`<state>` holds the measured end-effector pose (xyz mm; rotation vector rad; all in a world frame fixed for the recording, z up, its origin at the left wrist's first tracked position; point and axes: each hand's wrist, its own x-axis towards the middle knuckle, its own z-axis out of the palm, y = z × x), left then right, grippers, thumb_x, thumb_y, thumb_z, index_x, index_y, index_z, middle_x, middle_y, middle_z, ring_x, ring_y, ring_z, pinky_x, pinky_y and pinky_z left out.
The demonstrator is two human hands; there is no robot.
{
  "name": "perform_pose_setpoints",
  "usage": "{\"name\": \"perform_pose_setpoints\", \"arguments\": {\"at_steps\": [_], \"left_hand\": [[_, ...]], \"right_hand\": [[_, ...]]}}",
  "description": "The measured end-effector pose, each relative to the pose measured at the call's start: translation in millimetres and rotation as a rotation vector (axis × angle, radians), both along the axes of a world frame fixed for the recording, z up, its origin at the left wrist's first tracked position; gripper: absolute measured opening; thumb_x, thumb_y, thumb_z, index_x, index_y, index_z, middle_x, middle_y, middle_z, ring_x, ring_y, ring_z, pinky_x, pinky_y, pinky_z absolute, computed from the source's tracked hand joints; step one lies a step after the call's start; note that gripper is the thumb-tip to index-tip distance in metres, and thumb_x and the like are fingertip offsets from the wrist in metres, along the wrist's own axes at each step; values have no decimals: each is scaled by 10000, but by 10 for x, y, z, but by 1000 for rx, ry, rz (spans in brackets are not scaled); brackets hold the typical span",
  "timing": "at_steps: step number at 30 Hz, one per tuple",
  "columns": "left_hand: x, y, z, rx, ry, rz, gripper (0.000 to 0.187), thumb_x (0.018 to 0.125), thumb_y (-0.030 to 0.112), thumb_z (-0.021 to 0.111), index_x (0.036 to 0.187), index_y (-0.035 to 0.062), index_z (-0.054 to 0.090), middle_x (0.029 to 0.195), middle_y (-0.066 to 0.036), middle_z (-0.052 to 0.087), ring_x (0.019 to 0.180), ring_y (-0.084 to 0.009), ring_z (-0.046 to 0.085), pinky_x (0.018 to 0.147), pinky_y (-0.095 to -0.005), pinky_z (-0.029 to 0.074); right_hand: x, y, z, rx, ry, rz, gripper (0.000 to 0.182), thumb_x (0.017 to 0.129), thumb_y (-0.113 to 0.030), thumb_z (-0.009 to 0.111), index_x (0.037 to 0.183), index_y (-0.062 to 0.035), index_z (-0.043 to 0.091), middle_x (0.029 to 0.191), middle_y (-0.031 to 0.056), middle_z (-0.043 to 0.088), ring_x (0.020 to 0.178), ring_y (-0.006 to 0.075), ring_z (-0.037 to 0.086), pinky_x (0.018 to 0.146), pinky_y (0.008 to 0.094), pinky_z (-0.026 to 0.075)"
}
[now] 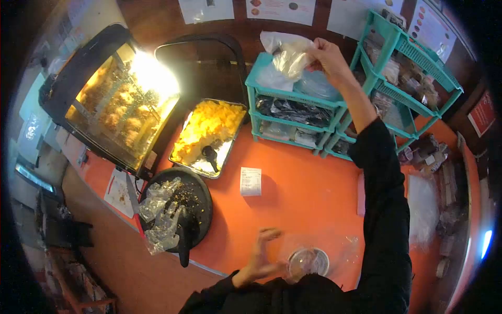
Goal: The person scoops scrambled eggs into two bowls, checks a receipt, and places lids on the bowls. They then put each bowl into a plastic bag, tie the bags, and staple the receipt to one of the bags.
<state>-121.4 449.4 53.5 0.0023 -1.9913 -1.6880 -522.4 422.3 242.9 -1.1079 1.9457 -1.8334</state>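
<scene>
My right hand [327,58] is reached out over the top of a teal plastic shelf rack [293,95], its fingers pinched on a thin plastic bag [288,58]. More clear bags [318,85] lie on that top shelf, just under the hand. Low in the view, close to my body, my left hand [257,257] is held with thumb and fingers apart and nothing between them. Beside it on the orange counter [298,204] stands a round tub [308,262] with a pale rim, with clear plastic film around it.
A white printed slip [250,181] lies mid-counter. To the left are a metal tray of yellow chips [212,125] with a black scoop, a lit glass food warmer [112,104], and a dark round board [206,209] bearing crumpled clear gloves [164,220] and a black-handled tool [184,243]. Taller teal racks [418,94] stand right.
</scene>
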Motion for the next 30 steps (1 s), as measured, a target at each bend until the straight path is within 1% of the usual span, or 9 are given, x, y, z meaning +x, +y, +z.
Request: {"name": "perform_pose_setpoints", "arguments": {"at_steps": [5, 10, 15, 18, 20, 24, 26, 28, 30], "left_hand": [[-368, 465, -78, -499, 1, 193, 834, 586, 432, 747, 1185, 41, 318, 1154, -193, 353, 1054, -356, 365, 869, -441, 338], [-696, -215, 600, 517, 323, 320, 1005, 624, 355, 741, 1312, 61, 69, 1221, -145, 320, 1107, -270, 376, 916, -417, 333], [-450, -228, 671, 150, 134, 162, 985, 653, 332, 732, 1307, 23, 64, 1297, -206, 210, 1184, -332, 287, 933, -461, 305], [-156, 246, 426, -542, -119, 109, 808, 686, 233, 689, 1265, -17, 184, 1240, -253, 255, 1139, -378, 336, 867, -440, 371], [-62, 360, 129, -482, -277, 14, 731, 700, 192, 650, 1250, -13, 215, 1225, -260, 274, 1096, -382, 369, 835, -428, 393], [45, 300, -239, 889, -220, -105, 608, 748, 98, 559, 1247, 48, 215, 989, -161, 469, 865, -241, 498, 715, -348, 433], [134, 308, -160, 1090, -223, -142, 578, 775, 68, 533, 1250, 70, 205, 907, -110, 499, 788, -173, 501, 662, -306, 428], [238, 350, 176, 495, -293, -160, 545, 805, 33, 497, 1254, 86, 192, 848, -64, 507, 717, -103, 484, 606, -250, 411], [261, 479, 274, 523, -203, -160, 517, 802, 24, 497, 1240, 88, 229, 838, -60, 531, 589, -55, 409, 514, -178, 336]], "right_hand": [[626, 468, 260, -151, -228, 307, 100, 815, -104, 523, 887, -37, 502, 799, 67, 588, 698, 135, 602, 536, 239, 513], [1486, 475, -48, 7, -363, 540, 181, 788, -54, 533, 965, -13, 529, 857, 70, 598, 726, 107, 587, 612, 241, 501], [1938, 759, -232, 16, -639, 514, 216, 761, -7, 532, 973, 11, 561, 872, 54, 595, 782, 109, 574, 685, 242, 474], [1934, 1405, -164, -100, -300, 533, 181, 748, -137, 558, 849, 6, 602, 846, 67, 588, 754, 153, 558, 658, 249, 445], [2167, 1773, -217, -110, -105, 460, 218, 736, -204, 572, 824, -6, 604, 841, 75, 587, 747, 178, 559, 658, 266, 442], [2832, 2128, -733, 165, 214, 513, 204, 660, -194, 592, 752, -11, 585, 778, 108, 566, 779, 231, 571, 680, 324, 445], [3070, 2061, -1362, 423, 441, 432, 146, 644, -169, 579, 695, -34, 561, 764, 119, 551, 775, 256, 565, 671, 347, 445], [3114, 1950, -2194, 934, 701, 429, 93, 652, -131, 543, 658, -38, 530, 738, 121, 540, 716, 285, 549, 660, 371, 438], [3090, 2004, -3068, 608, 605, 359, 78, 651, -124, 535, 652, -46, 526, 720, 117, 540, 683, 289, 541, 632, 372, 435]]}}
